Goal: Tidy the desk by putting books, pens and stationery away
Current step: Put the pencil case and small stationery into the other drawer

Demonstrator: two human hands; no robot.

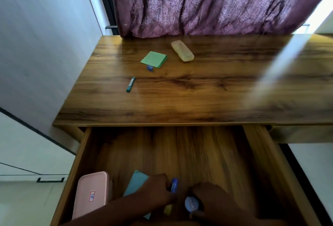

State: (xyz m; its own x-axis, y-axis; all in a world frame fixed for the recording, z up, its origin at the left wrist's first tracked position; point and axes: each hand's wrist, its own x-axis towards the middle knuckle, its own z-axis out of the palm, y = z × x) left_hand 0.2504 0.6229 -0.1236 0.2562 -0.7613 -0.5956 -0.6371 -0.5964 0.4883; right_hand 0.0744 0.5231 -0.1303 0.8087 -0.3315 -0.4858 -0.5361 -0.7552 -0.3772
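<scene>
Both hands are working low down inside the open wooden drawer (180, 153), which is sticking out from under the brown wooden desk top (198, 90). The left hand (158, 188) is closing its fingers around a small blue pen-like thing (174, 185), and the right hand (212, 200) is wrapping around a round pale blue thing (191, 204) with a label; the picture is blurry, so I cannot tell what it really is. In the drawer, to the left of the hands, one pink plastic box (91, 194) is lying, and one pale blue sheet (136, 182) is peeking out from under the left hand. A little yellow thing (168, 209) is showing between the wrists. Four things are still waiting on the desk top, all far past the drawer, away from the hands: one short green marker (131, 84), one green pad of square paper (154, 59), one tiny blue sharpener (150, 68) just beside the pad, and one cream plastic case (182, 50). The marker is the closest one to the drawer, and its long side is pointing nearly straight away from the person. It is lying more to the left, so I think the left hand is nearer for reaching it.
</scene>
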